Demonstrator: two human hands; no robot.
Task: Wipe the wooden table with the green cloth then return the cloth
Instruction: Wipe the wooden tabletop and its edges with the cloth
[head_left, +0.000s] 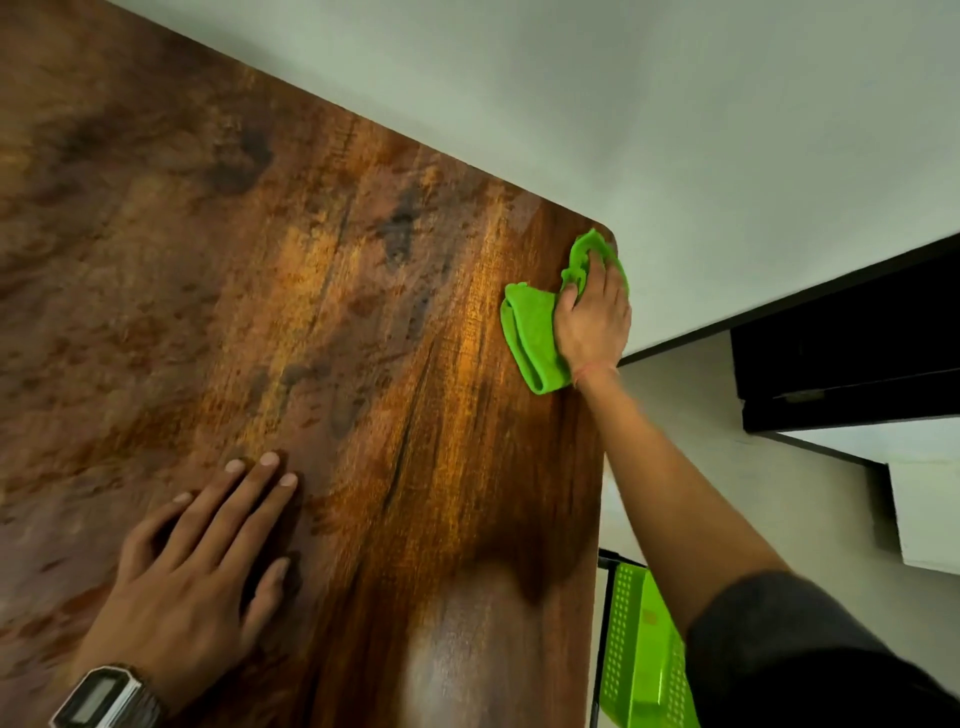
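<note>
cloth (535, 338) bright green | table (311, 260) mottled brown woodgrain | basket (644, 649) green, perforated | wall (675, 104) pale grey

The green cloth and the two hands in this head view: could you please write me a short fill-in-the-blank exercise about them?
1. The green cloth is held against the wooden table by the ____ hand.
2. The left hand rests flat on the table with its fingers ____.
3. The cloth lies near the table's far ____ corner.
4. The left wrist wears a ____.

Missing words: right; straight; right; watch
</note>
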